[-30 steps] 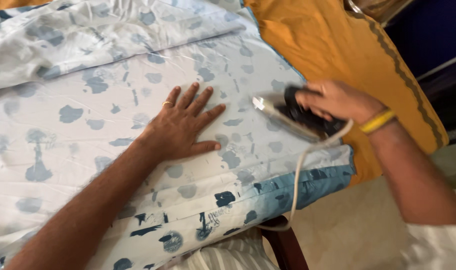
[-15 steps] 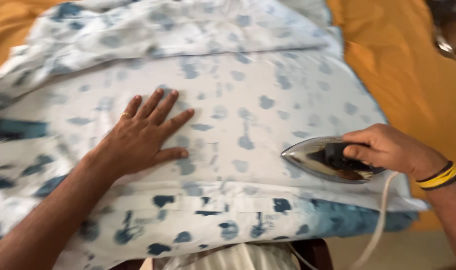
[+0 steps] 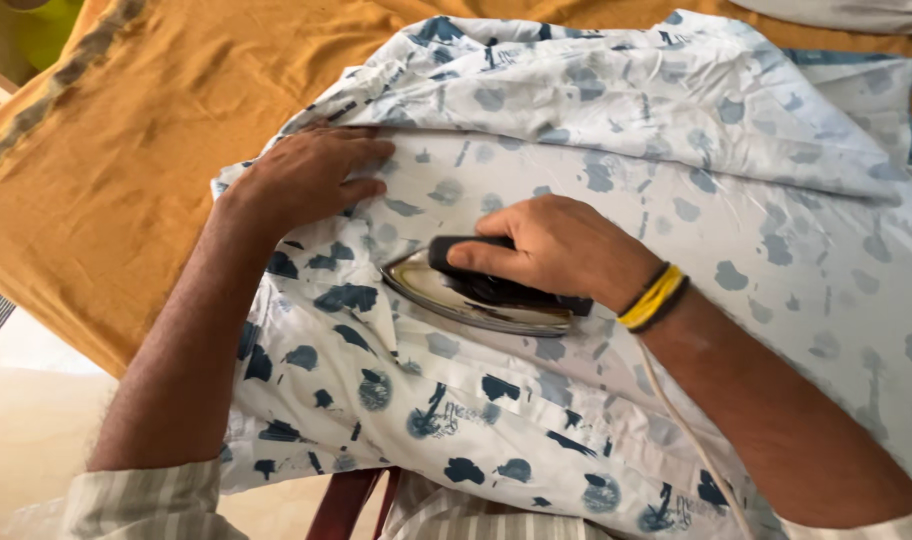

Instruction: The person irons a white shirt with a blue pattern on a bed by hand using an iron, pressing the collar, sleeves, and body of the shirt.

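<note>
A person irons a white garment with blue blotches, spread over an orange cloth that covers the work surface. The right hand grips the black handle of a metal iron, fingers curled tight around it, thumb along the near side. The iron lies flat on the fabric, its pointed tip toward the left hand, just short of it. A yellow and black band circles the right wrist, and a pale cord trails from the iron's back end along the forearm toward the bottom edge of the view.

The left hand rests palm down on the garment's left edge, fingers laid close together and pressed flat against the cloth, holding it where white fabric meets orange.

No package, label or sign is legible; the only markings are the garment's own print, with darker blue shapes gathered along the near hem and paler grey-blue ones farther up. A loose fold of the same garment lies bunched across the top, beyond both hands. At the bottom, striped pale sleeves frame a dark red-brown piece of furniture under the hem. A woven edging runs along the orange cloth at upper left.
</note>
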